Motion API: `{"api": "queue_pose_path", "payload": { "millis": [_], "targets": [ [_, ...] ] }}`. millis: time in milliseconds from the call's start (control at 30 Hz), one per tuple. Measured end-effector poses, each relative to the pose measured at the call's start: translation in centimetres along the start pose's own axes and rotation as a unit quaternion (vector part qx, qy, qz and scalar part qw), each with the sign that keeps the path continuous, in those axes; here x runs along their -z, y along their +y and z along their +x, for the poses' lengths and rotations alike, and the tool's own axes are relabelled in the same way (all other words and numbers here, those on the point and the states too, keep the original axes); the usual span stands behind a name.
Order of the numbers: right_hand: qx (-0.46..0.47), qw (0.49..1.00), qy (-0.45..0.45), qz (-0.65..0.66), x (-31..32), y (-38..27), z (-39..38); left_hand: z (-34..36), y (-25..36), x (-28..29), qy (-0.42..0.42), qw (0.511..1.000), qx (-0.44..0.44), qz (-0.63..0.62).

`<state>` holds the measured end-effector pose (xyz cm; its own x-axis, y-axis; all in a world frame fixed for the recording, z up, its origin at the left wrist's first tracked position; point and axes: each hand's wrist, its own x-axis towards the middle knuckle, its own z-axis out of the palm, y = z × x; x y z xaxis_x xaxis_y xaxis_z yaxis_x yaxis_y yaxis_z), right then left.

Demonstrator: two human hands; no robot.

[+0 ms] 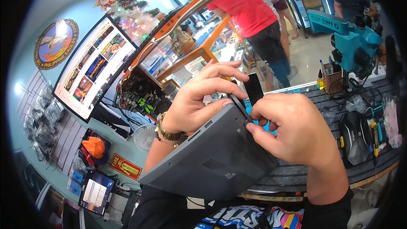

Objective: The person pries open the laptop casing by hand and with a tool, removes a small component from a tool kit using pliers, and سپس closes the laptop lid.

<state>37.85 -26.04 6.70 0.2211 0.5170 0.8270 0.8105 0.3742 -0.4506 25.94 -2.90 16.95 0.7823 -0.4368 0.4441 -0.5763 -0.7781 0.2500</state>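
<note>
A dark grey laptop (212, 157) is tilted up in front of me, its underside with vent slots and rubber feet facing me. My left hand (203, 93) is at its upper edge, the thumb along the rim and the other fingers reaching past it, partly spread. At the hinge-side corner my right hand (288, 127) is closed, thumb pressed to the edge and fingers curled; any small thing in that pinch is hidden. Between the hands shows a black rectangular piece (253, 88) with a pale edge; I cannot tell whether it belongs to the laptop.
Right of my hands, the dark ribbed bench mat (292, 180) bears a black angular device (355, 138), a yellow screwdriver (375, 140) and a pen basket (332, 80). A teal microscope (354, 38) stands behind. A monitor (94, 65) rises at left; a person in red (243, 6) stands beyond.
</note>
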Motion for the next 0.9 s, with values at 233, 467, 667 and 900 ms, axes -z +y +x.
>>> {"api": "queue_pose_path", "payload": {
  "millis": [233,467,667,900],
  "targets": [
    [0.014,1.0,0.006,0.003,-0.19,0.34,-0.03,0.06,-0.21,0.07,-0.012,1.0,0.005,0.019],
    [0.013,1.0,0.008,0.003,-0.18,0.25,-0.01,0.12,0.41,-0.04,-0.003,0.999,0.031,0.011],
    [0.027,0.999,0.019,-0.003,-0.11,0.33,0.0,0.07,-0.14,0.21,-0.028,0.999,0.027,0.025],
    [0.012,1.0,-0.011,-0.017,0.24,0.16,-0.27,-0.01,0.06,-0.44,-0.011,0.995,0.028,0.097]
  ]
}}
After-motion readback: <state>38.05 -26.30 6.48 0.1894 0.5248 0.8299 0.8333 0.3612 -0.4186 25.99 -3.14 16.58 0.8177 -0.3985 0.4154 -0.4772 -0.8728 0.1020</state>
